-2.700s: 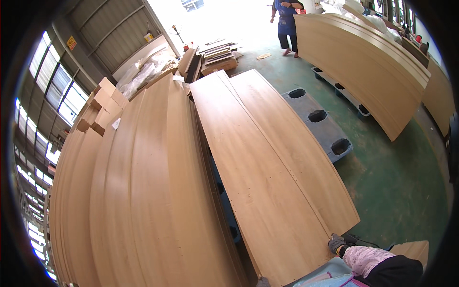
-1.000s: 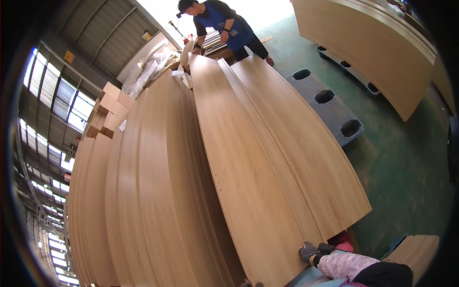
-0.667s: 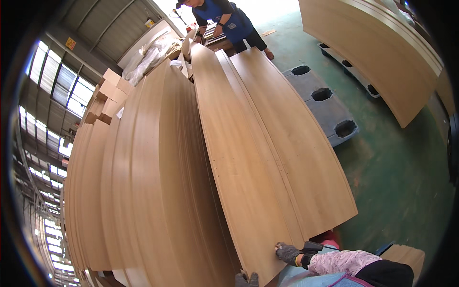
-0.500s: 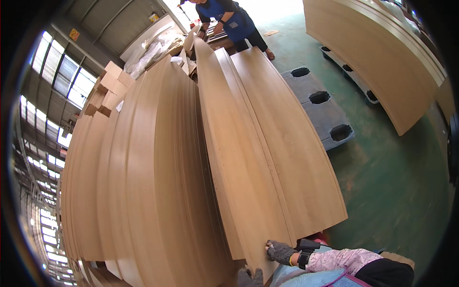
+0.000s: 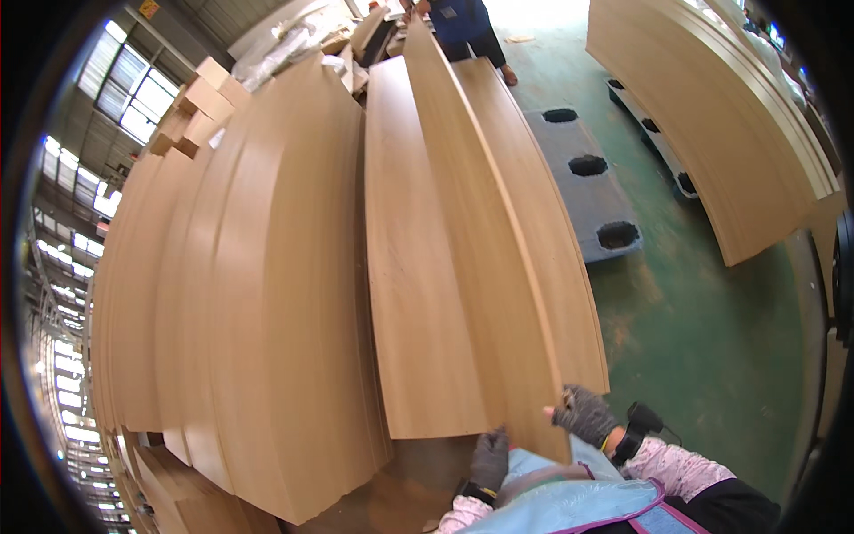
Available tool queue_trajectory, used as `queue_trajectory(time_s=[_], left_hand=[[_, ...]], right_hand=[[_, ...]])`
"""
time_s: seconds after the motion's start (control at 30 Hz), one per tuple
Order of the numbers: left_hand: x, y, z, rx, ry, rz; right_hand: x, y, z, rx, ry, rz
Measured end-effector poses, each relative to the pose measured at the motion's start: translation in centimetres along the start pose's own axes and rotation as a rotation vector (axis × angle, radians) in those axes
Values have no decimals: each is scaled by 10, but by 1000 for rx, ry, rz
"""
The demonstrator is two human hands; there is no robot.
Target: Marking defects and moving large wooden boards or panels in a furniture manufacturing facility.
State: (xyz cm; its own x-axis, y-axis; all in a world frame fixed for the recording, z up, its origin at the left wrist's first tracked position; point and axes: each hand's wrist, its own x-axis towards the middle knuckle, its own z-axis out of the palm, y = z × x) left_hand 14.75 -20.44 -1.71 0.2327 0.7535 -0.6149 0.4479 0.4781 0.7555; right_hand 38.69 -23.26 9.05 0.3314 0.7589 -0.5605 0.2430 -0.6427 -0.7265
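A long light-brown wooden panel (image 5: 485,267) stands tilted on its long edge, running away from me. My right hand (image 5: 583,415), in a grey glove with bare fingertips, is closed over the panel's upper edge near its close end. At the lower corner of that end, my left hand (image 5: 489,460), gloved too, grips the panel; its fingertips are partly hidden. Flat panels lie under it, one showing on the left (image 5: 405,294) and one on the right (image 5: 534,178). A co-worker's hands (image 5: 414,9) are at the panel's far end.
A tall stack of panels (image 5: 240,294) stands to the left. Grey plastic pallets (image 5: 578,142) lie on the green floor (image 5: 685,356) at right. More panels (image 5: 703,125) lie beyond them. Cartons (image 5: 209,93) and plastic film (image 5: 289,44) sit at the far left.
The upper panel has been raised from lying flat onto its edge and shifted right, baring a panel below. Both my hands moved with it, the right one up to its top edge.
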Motion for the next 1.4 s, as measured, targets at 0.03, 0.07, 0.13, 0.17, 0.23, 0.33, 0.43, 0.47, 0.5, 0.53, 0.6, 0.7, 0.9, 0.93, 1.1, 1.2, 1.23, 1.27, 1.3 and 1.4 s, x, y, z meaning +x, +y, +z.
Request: queue_trajectory(time_s=[0.03,0.07,0.13,0.17,0.23,0.33,0.43,0.47,0.5,0.53,0.6,0.7,0.9,0.93,1.1,1.2,1.23,1.27,1.3,1.4], left_hand=[[19,-63,-10,226,108,291],[27,-116,-17,449,197,585],[28,-87,-20,51,87,109],[31,-76,-24,-323,26,-363],[45,-121,-34,-471,75,-437],[67,-206,-57,-422,107,-47],[77,-168,-58,-573,89,-514],[83,-177,-63,-579,76,-516],[85,-185,-66,-579,83,-539],[85,-187,-68,-666,59,-538],[86,-185,-64,-757,21,-552],[90,-195,-51,-757,25,-523],[99,-197,-40,-891,99,-574],[100,-189,-42,-891,78,-587],[112,-169,-22,-996,264,-623],[113,-169,-35,-753,141,-669],[108,-178,-35,-984,81,-481],[108,-199,-38,-656,13,-315],[115,-249,-59,-445,-35,-258],[105,-172,-32,-815,-17,-550]], right_hand=[[-3,4,-3,-163,35,-2],[-5,21,-2,-89,142,7],[14,95,-11,-27,311,31],[20,124,-15,-39,341,28],[27,127,-29,-24,227,136],[39,116,-20,138,197,243],[40,135,-25,241,241,342],[46,136,-21,262,261,335],[51,137,-19,255,248,355],[51,140,-17,221,246,360],[46,138,-16,177,255,381],[43,142,-20,191,296,444],[40,105,-7,84,256,350],[42,89,-4,91,208,409],[44,80,-2,127,258,410],[41,79,-6,141,299,385],[43,77,-6,142,281,378],[43,75,-8,134,277,370],[48,65,-1,66,263,338],[39,73,-15,-13,279,356]])
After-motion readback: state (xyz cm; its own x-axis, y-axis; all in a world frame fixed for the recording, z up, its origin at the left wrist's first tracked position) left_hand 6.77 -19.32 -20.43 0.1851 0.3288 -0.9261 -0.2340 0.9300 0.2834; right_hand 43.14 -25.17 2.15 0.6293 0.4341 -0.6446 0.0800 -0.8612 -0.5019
